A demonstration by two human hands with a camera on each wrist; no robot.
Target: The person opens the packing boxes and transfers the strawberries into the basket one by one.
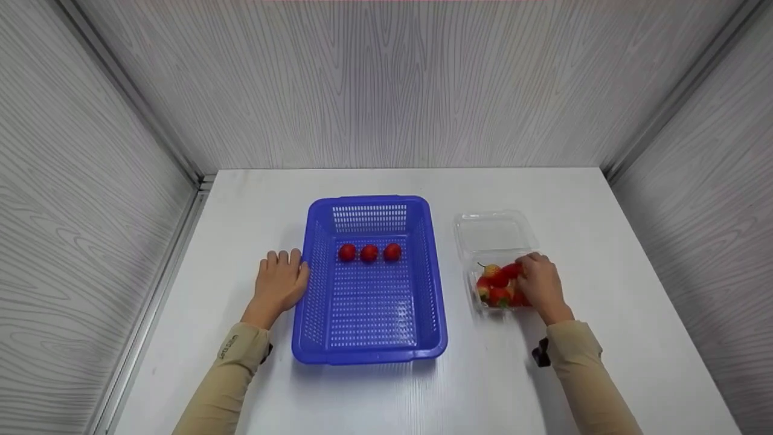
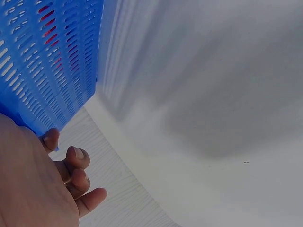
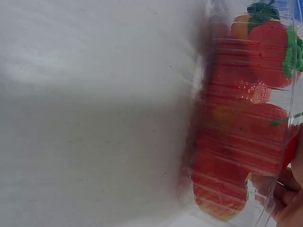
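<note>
The right hand [image 1: 539,283] reaches down into the clear plastic clamshell box [image 1: 494,232] on the right of the white table [image 1: 543,374], its fingers curled over the strawberries [image 1: 498,284] at the near end; it seems to be pinching one, though the hand hides the grip itself. The blue slotted basket [image 1: 369,350] lies to the left of that box, its long axis running away from the person, with three strawberries in a row [image 1: 369,252] across its far half. The left hand [image 1: 279,284] rests flat and relaxed on the table, touching the basket's left wall and holding nothing.
</note>
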